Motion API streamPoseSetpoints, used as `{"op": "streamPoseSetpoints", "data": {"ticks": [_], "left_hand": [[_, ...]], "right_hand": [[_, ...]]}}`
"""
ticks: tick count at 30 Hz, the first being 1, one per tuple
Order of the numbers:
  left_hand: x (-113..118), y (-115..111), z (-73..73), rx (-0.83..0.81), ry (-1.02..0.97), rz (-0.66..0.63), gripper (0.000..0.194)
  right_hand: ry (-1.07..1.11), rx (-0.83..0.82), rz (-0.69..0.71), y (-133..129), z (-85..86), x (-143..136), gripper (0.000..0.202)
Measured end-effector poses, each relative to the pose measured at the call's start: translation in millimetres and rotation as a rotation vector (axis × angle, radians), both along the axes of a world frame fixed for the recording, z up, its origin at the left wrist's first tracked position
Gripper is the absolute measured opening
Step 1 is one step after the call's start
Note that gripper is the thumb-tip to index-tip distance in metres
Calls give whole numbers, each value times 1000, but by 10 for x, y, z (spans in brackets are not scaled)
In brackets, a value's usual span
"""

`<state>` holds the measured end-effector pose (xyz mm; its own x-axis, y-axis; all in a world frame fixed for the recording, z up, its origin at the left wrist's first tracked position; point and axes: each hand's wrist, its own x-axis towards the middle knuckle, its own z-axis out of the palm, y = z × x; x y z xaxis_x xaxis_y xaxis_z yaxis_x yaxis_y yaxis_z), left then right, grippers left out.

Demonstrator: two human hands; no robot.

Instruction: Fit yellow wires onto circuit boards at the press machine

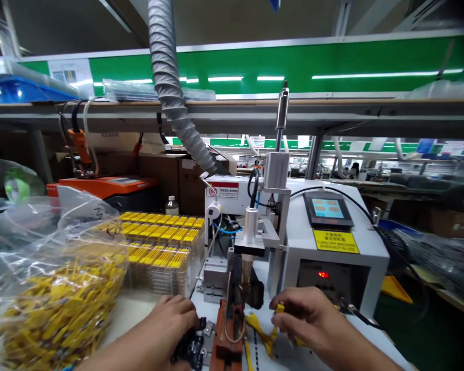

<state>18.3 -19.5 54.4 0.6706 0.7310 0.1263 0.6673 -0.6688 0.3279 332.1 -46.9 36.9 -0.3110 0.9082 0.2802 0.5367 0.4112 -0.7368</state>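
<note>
Far out at nine o'clock, a clear plastic bag (pixel 50 288) bulges with loose yellow parts, its mouth gaping upward. Behind it, toward ten o'clock, an orange tool stand (pixel 100 185) sits with cables looping over it. Moving in, stacked clear trays (pixel 164 247) packed with rows of yellow pieces stand just beside the bag, and a small bottle (pixel 172 205) peeks up behind them.

Down at seven o'clock, the left hand (pixel 170 324) is curled over a black part (pixel 189 348) on the bench, fingers bent around it and touching it; how firmly it grips I cannot tell. Just beside it, at six o'clock, a reddish-brown fixture (pixel 228 337) sits under the press head (pixel 249 242) of the white machine (pixel 332 247), with a grey ribbed hose (pixel 174 87) snaking up to twelve o'clock.

At five o'clock, the right hand (pixel 309 317) pinches a small yellow piece (pixel 280 308) between thumb and fingertips, closed tight on it, held near the fixture. More yellow strips (pixel 261 332) lie on the bench between hand and fixture. The machine's little screen (pixel 328 208) glows above a yellow warning label (pixel 335 240), and a red readout (pixel 323 274) shows below.
</note>
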Motion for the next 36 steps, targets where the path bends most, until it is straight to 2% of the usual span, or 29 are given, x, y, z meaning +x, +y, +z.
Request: {"op": "streamPoseSetpoints", "data": {"ticks": [6,10,12,15,19,22,24,27,32,36], "left_hand": [[-144,120,-211,68,-99,75,48],[-283,225,-256,-5,-49,128,51],[-303,249,-262,-24,-86,164,54],[-209,228,-293,-60,-242,145,70],[151,139,-356,-130,-327,63,86],[419,84,-368,-84,-381,40,85],[502,66,-362,-52,-394,28,86],[477,76,-375,-47,-345,28,80],[359,144,-471,129,-229,-49,48],[359,108,-435,189,-203,-96,44]], "right_hand": [[58,100,23,16,50,-26,15],[18,113,-3,12,21,-2,18],[-5,114,-46,15,-4,16,17],[-30,136,-72,31,-26,29,11],[-29,213,3,51,-31,16,14],[-27,251,38,56,-32,6,17],[-27,260,40,57,-32,8,17],[-32,262,35,62,-28,19,17],[-29,271,45,70,-36,19,17],[-4,294,95,52,-35,2,19]]}}
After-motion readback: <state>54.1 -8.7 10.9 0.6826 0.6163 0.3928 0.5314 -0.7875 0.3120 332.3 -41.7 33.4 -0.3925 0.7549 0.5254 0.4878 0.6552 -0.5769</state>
